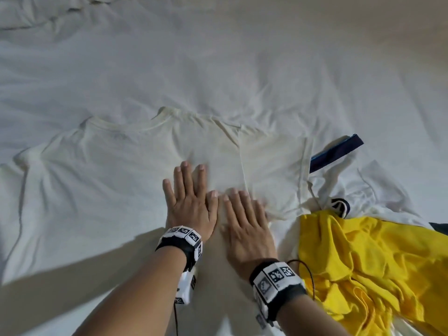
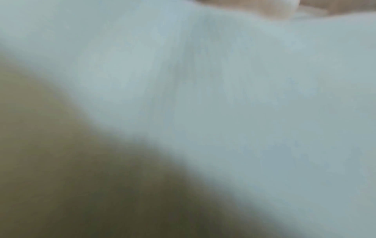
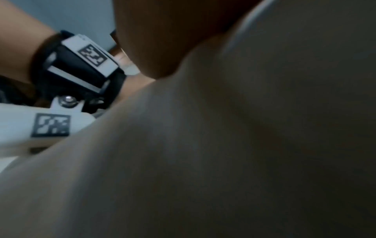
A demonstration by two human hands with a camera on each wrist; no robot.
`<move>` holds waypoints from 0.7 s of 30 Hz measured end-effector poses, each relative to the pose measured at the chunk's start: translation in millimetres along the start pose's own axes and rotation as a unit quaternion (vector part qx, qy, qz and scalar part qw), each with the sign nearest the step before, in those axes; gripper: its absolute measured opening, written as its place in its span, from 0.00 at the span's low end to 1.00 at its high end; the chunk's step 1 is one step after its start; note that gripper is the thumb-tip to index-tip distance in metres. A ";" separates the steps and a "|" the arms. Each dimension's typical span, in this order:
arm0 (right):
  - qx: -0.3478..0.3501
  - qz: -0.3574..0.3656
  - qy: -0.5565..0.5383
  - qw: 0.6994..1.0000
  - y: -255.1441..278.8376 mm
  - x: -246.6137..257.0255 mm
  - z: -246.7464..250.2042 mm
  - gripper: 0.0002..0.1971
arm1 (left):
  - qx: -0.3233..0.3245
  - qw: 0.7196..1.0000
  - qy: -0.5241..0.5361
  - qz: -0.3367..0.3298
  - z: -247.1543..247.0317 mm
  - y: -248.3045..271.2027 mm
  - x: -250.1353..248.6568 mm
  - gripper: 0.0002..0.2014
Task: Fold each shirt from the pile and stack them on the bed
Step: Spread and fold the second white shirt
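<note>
A cream-white T-shirt (image 1: 109,170) lies spread flat on the bed, collar away from me, its right sleeve folded inward. My left hand (image 1: 189,190) presses flat on the shirt's middle, fingers straight. Just to its right, my right hand (image 1: 244,214) lies flat on the same shirt, fingers straight too. The two hands sit side by side, almost touching. The left wrist view shows only blurred pale cloth (image 2: 223,96). In the right wrist view, dim cloth (image 3: 244,145) fills the frame, with the other wrist's marker band (image 3: 89,59) at the left.
A pile of shirts sits at the lower right: a yellow one (image 1: 363,270) on top, a white one with dark blue trim (image 1: 339,151) beneath. The white bedsheet (image 1: 218,57) stretches beyond the shirt, rumpled at the far left.
</note>
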State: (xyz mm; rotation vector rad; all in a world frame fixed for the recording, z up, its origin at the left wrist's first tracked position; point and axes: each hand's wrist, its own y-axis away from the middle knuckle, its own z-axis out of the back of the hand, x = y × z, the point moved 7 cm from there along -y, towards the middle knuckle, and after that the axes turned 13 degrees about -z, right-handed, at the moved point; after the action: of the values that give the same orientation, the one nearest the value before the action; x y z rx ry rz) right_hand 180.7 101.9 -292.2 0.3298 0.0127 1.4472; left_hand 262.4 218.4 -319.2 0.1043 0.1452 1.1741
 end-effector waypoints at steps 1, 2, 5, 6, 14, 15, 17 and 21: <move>-0.007 -0.011 0.004 1.000 2.8 -12.8 -5.5 0.33 | -0.002 1.000 0.002 0.003 -0.2 -0.2 0.5 0.34; -0.009 -0.027 -0.004 1.000 2.3 -27.0 -7.3 0.32 | -0.004 1.000 0.005 0.007 -0.3 -0.9 0.4 0.35; -0.031 -0.089 -0.053 0.994 -3.0 -59.2 1.1 0.33 | -0.002 1.000 0.014 0.014 0.7 -1.4 -0.4 0.35; -0.035 -0.112 -0.056 0.992 -4.0 -65.4 1.6 0.34 | 0.001 1.000 0.017 0.014 1.5 -1.1 0.3 0.35; -0.047 -0.162 -0.007 0.986 5.7 -26.1 18.9 0.38 | 0.021 0.987 0.154 -0.030 36.1 0.4 13.9 0.30; -0.047 -0.132 -0.006 0.990 8.4 -6.1 19.8 0.37 | -0.017 0.983 0.180 -0.027 48.4 9.4 21.4 0.26; -0.033 -0.080 -0.010 0.996 12.7 37.8 15.2 0.35 | -0.101 0.974 0.201 0.015 70.1 40.1 49.3 0.22; 0.027 0.009 -0.023 0.999 14.5 127.4 -2.6 0.35 | -0.231 0.940 0.175 0.178 92.1 121.3 145.4 0.13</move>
State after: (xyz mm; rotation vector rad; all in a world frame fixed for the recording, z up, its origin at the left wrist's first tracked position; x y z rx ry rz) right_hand 182.9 227.7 -267.3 0.4073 0.0116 1.4597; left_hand 222.5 398.6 -217.9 -0.5166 0.1635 1.5545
